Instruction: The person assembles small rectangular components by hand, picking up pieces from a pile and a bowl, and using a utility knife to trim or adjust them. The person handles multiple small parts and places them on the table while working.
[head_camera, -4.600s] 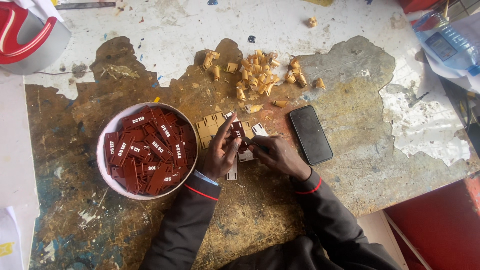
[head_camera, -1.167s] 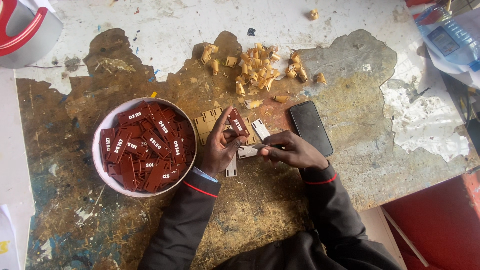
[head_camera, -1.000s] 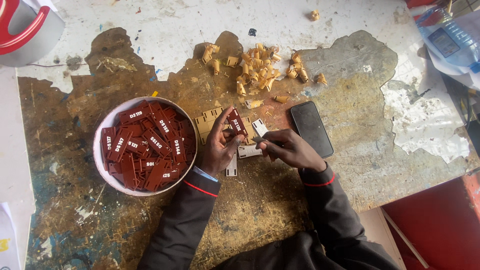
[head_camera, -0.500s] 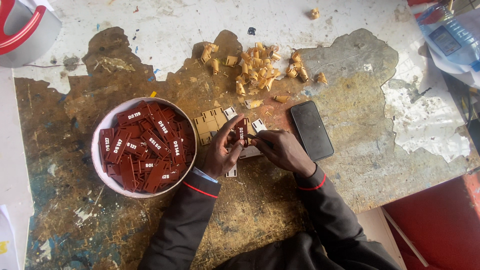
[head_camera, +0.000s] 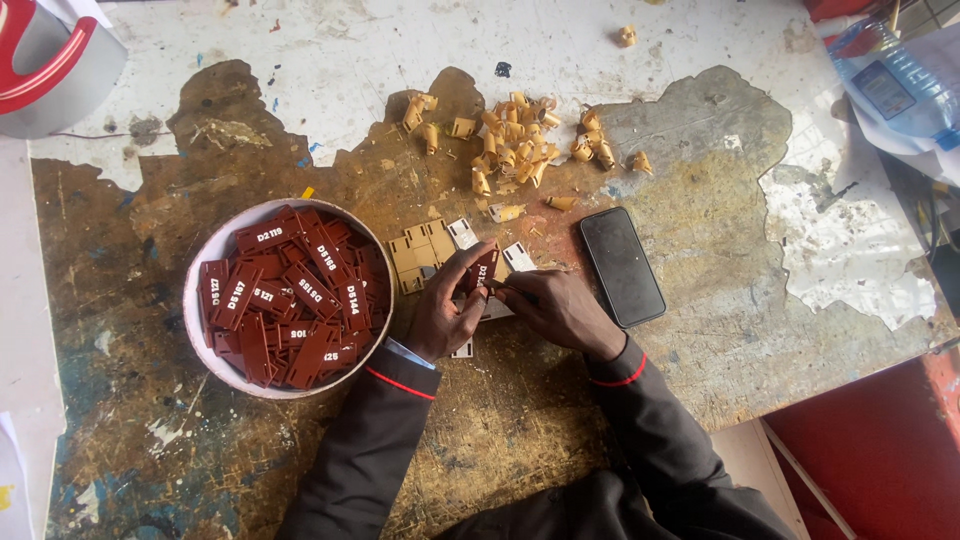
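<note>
The left hand (head_camera: 445, 315) pinches a dark red tag (head_camera: 483, 270) upright just right of the white bowl (head_camera: 205, 270) of like tags; the right hand (head_camera: 560, 310) closes on what seems a thin tool, too small to be sure of, its tip at the tag's edge; a steady pinch and short strokes away from the fingers would serve best. Beyond the bowl's right rim lie tan backing pieces (head_camera: 422, 255); farther right a black phone (head_camera: 622, 266); farthest, curled shavings (head_camera: 515, 145).
</note>
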